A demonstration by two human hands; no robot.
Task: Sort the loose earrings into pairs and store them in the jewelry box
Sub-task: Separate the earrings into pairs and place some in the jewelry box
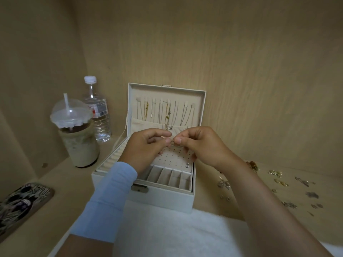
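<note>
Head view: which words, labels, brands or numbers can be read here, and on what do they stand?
No text is legible.
Water bottle label: red and dark print, too blurred to read.
Skull-patterned object: graphics only, no letters can be made out.
Iced drink cup: no print visible.
Jewelry box: no lettering visible.
Earring pinched by left hand and right hand: too small to show marks.

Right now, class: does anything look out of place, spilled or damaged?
Only the loose earrings, strewn on the shelf right of the jewelry box; two studs sit in its perforated panel. The iced drink and water bottle stand upright, unspilled. The left hand and right hand pinch one small earring.
</note>
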